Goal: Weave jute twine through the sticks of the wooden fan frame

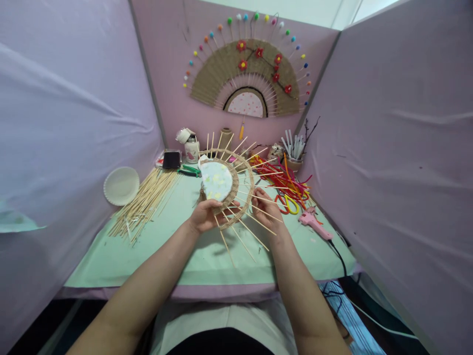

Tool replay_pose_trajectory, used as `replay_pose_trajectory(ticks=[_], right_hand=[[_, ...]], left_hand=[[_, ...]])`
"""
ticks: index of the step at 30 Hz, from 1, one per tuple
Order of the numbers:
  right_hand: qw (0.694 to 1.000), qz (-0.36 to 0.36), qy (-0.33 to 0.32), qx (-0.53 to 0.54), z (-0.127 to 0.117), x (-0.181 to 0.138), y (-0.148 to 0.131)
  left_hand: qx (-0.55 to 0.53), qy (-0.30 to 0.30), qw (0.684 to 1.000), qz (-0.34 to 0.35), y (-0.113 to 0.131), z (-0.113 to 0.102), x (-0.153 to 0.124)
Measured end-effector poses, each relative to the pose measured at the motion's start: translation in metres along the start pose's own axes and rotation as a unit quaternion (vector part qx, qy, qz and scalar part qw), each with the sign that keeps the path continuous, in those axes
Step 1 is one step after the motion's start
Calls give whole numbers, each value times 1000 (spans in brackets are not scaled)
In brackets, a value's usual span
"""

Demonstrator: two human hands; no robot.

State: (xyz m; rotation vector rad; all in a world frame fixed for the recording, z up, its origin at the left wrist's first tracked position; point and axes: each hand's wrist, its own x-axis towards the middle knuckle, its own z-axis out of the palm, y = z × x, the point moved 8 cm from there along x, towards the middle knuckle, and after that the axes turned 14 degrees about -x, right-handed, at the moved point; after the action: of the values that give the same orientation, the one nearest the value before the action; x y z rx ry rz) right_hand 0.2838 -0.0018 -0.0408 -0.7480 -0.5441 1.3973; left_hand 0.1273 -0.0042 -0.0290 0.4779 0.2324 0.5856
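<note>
A half-round fan frame (pixel 221 180) is held up over the middle of the table. Its pale, printed centre is edged with brown twine, and thin wooden sticks spread out from it through an outer band of woven twine (pixel 252 182). My left hand (pixel 208 215) grips the frame's lower part, thumb on the front and fingers behind the sticks. At the outer band on the right side, the fingers of my right hand (pixel 263 206) are pinched together around the band and sticks. Any loose twine end between those fingers is too small to make out.
Loose wooden sticks (pixel 146 202) and a white bowl (pixel 121 186) lie left. Green-handled pliers (pixel 189 170) rest behind the frame. Scissors (pixel 291 204), a pink glue gun (pixel 314 223) and coloured pipe cleaners (pixel 286 177) are right. A large decorated fan (pixel 214 74) hangs on the back wall.
</note>
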Motion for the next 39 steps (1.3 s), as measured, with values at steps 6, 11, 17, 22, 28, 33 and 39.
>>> replay_pose_trajectory(ticks=[6,11,17,22,28,33,39], right_hand=[[1000,13,-4,1,0,0,1],[1000,-5,-18,-7,2,0,1],[999,-32,-15,-35,-2,1,0],[1000,-20,-1,-20,-5,3,2],[999,4,32,-2,-4,0,5],[1000,0,27,-4,3,-3,0],[998,-9,60,-2,-5,-1,-3]], left_hand=[[-15,-73,997,12,2,4,1],[-3,-113,994,-16,-6,15,-1],[10,-117,993,-23,-11,20,0],[19,-119,993,-11,-9,19,-1],[26,-137,990,3,-5,21,-5],[24,-136,990,18,-1,23,-7],[26,-129,991,33,3,21,-7]])
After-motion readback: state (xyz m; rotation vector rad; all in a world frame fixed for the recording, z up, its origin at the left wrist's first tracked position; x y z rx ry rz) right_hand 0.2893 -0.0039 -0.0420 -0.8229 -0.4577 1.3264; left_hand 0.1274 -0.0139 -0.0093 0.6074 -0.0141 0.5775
